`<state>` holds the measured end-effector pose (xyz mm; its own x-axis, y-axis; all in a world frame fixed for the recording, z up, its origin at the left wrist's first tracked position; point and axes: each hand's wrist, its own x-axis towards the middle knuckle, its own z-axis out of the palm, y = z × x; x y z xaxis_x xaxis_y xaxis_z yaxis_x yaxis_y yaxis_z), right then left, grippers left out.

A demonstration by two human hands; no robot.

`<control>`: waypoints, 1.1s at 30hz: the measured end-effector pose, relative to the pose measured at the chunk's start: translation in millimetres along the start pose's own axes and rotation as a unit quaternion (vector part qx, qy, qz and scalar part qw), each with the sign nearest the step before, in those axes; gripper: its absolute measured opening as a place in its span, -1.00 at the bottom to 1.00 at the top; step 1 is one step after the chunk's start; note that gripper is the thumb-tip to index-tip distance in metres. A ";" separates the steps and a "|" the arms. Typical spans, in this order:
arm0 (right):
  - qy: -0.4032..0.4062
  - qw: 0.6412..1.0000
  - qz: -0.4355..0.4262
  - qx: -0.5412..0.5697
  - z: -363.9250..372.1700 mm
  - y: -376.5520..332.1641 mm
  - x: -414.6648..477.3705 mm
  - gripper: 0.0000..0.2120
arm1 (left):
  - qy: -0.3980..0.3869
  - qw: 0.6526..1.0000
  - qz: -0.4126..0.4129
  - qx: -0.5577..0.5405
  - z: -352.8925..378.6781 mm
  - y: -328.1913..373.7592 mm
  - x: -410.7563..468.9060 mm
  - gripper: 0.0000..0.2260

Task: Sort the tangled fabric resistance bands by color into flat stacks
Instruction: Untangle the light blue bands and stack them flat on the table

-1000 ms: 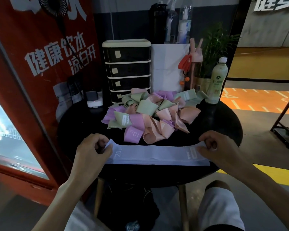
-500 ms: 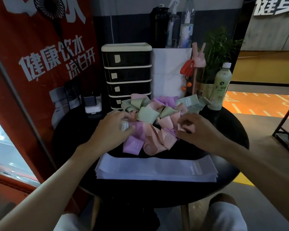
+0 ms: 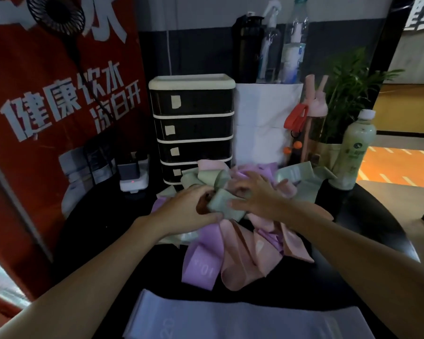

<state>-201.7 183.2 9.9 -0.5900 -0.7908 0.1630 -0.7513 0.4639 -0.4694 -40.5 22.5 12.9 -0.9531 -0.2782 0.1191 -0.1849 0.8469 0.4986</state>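
Hands: left hand [image 3: 189, 209] grips one end of a green band [image 3: 220, 203], right hand [image 3: 257, 195] pinches its other side, fingers curled | Pile: tangled pile [image 3: 242, 248] of green, pink and purple bands, middle of the black table [image 3: 357, 243] | Stack: flat lavender stack [image 3: 230, 321] at the near edge

Red panel [image 3: 59, 106]: "健康饮水 凉白开"; purple band [image 3: 202, 263]: "10"; lavender stack [image 3: 230, 321]: "20"

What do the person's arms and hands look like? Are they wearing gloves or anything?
No gloves. The left hand and the right hand are bare, and the left arm and right arm are bare right to the picture's edge, no sleeves in sight. I see no watch, bracelet or rings, though the fingers are a bit blurry.
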 end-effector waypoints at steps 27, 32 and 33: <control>0.193 0.944 0.000 0.269 -42.2 34.5 -39.0 -0.70 | -0.019 0.998 0.009 0.058 4.8 25.3 33.6 -0.24; 0.051 0.989 -0.081 0.110 -19.8 1.5 -32.6 -0.50 | 0.120 0.976 0.053 -0.173 1.3 31.1 43.9 -0.47; 0.046 0.992 -0.080 0.084 -21.0 -0.6 -32.7 -0.49 | 0.087 0.979 0.054 -0.178 3.7 31.2 44.3 -0.49</control>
<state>-188.1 217.1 23.0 -0.4970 -0.8056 0.3223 -0.7822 0.2551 -0.5684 -89.3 38.3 30.5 -0.9016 -0.2942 0.3170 0.0399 0.6732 0.7384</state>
